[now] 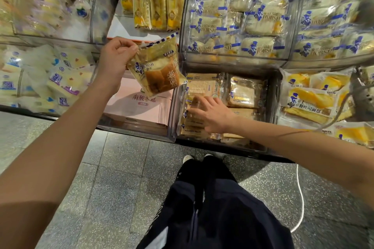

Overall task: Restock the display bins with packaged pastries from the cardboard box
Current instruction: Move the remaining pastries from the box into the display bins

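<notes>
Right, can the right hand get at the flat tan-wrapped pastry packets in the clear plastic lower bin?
Probably yes: the right hand rests, fingers spread, on the tan packets; the clear bin is open-topped, and the clear bag of brown loaf in the left hand hangs aside.

The centre bin (272, 95) is open from above. The right hand (212, 115) lies flat over its left stack, and the pack (157, 66) pinched by the left hand (115, 60) hangs over its upper-left corner. Room is free above its right stacks. The upper bin (232, 61) stands just above its far edge. A pink box (139, 103) fills the bay to the left.
</notes>
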Tool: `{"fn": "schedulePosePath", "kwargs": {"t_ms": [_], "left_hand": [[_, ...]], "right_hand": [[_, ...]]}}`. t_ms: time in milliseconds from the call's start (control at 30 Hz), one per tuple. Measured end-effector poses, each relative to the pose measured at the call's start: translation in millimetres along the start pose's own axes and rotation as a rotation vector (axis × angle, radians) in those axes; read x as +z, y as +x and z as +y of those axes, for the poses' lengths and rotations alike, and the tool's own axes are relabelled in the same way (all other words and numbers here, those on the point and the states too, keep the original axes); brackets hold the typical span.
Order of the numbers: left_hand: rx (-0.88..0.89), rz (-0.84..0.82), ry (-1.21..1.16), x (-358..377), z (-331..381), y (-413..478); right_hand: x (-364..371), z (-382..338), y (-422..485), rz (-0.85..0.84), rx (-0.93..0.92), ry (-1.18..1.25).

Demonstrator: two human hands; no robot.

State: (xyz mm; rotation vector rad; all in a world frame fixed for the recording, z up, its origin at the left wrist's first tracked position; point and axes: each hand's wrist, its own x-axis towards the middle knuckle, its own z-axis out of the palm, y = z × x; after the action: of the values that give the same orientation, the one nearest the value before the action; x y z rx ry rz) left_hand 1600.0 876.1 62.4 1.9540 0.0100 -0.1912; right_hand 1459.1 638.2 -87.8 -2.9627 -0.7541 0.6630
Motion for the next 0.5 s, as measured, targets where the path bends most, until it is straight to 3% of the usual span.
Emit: {"fn": "schedulePosePath", "kwargs": {"t_ms": [100, 300, 500], "left_hand": [[-0.008, 0.009, 0.002, 1.4, -0.3, -3.3], [-0.02, 0.04, 0.011, 4.2, -3.7, -8.3], [-0.04, 0.045, -0.015, -2.8, -4.2, -8.0]], "right_hand": [[3.9, 2.8, -6.2, -0.017, -0.077, -0.052], [21.6, -5.3, -2.4, 0.023, -0.041, -0.167], [24.2, -4.5, -3.6, 0.015, -0.071, -0.072]]}}
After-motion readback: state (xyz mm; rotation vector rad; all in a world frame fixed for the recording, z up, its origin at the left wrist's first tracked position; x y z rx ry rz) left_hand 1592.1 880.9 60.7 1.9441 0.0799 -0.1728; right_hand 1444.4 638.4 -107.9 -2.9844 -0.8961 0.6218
